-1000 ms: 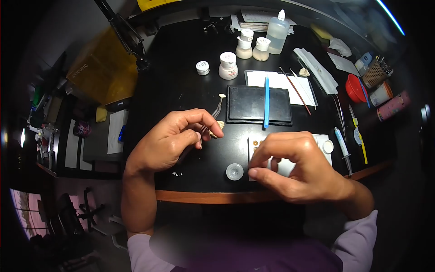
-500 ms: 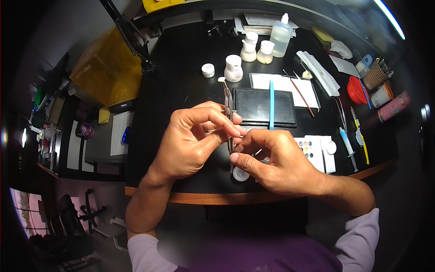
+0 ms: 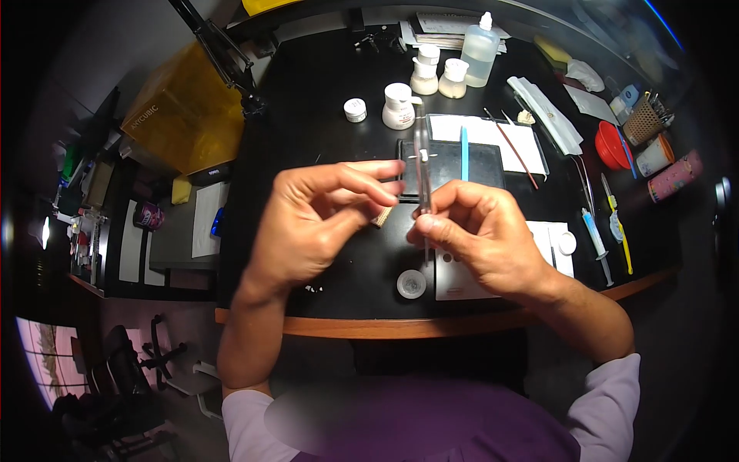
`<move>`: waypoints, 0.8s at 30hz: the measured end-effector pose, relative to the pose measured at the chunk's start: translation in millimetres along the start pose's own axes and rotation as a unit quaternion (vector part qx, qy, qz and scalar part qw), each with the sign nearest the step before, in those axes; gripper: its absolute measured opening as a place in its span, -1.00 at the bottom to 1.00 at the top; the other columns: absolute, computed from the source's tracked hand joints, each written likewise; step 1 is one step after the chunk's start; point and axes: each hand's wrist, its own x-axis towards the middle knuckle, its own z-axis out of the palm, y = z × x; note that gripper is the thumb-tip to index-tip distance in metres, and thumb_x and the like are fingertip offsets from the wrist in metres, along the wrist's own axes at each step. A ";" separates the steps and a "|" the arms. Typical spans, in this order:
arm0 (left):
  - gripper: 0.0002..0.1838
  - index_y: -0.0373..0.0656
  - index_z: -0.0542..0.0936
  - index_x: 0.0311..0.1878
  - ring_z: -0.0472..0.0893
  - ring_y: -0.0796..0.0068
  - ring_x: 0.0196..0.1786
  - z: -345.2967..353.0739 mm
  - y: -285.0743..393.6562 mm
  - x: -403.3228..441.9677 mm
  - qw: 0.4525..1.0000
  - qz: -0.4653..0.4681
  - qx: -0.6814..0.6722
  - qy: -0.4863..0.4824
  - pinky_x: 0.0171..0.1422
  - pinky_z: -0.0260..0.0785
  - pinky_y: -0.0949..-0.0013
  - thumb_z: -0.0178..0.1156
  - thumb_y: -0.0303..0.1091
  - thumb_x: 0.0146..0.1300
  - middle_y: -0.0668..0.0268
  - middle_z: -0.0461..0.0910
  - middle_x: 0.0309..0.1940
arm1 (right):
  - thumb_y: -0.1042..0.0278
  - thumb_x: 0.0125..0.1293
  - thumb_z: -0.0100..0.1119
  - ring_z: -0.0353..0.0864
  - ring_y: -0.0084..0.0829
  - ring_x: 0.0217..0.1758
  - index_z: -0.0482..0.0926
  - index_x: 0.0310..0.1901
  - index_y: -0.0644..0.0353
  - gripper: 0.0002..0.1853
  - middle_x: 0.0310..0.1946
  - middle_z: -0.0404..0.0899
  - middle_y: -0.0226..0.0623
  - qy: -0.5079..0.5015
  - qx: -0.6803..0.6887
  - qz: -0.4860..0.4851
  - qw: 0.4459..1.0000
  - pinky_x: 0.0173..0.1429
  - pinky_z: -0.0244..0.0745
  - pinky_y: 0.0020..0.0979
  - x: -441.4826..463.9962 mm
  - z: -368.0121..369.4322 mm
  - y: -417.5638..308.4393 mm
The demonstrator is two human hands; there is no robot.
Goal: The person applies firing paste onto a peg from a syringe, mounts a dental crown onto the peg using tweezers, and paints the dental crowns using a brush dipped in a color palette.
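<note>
My right hand [image 3: 493, 239] pinches a slim metal pair of tweezers [image 3: 423, 173], held upright over the desk. At its top tip sits a small pale piece [image 3: 416, 100], blurred against the white jar behind. My left hand [image 3: 312, 219] is just left of the tweezers, fingers apart and not holding them. Below its fingertips shows a small beige textured block [image 3: 382, 216], partly hidden. Under my right hand lies a pale card with dark round spots [image 3: 454, 285], partly covered. A small round dish [image 3: 411, 284] is beside the card.
Behind my hands are a black flat case [image 3: 485, 165], a blue strip [image 3: 464, 154], white jars [image 3: 398, 108] and a clear bottle [image 3: 479, 54]. A brush [image 3: 512, 150], a syringe [image 3: 595, 239] and a red bowl [image 3: 611, 146] are at right. A lamp arm [image 3: 219, 58] rises at left.
My left hand has let go of the tweezers and drawn slightly left. My right hand has moved the tweezers right and up, uncovering the round dish and part of the spotted card.
</note>
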 end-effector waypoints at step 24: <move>-0.41 -0.13 0.50 0.13 0.67 0.44 0.02 -29.1 -41.5 18.6 0.958 -0.052 0.265 -0.102 0.22 0.42 0.31 0.39 -0.56 -0.06 0.32 0.72 0.01 | 0.32 0.54 0.17 0.49 -0.71 -0.30 0.57 0.03 0.25 -0.81 -0.33 0.53 -0.43 0.002 0.044 0.082 0.996 -0.30 0.26 -0.63 -14.6 -71.4 -26.3</move>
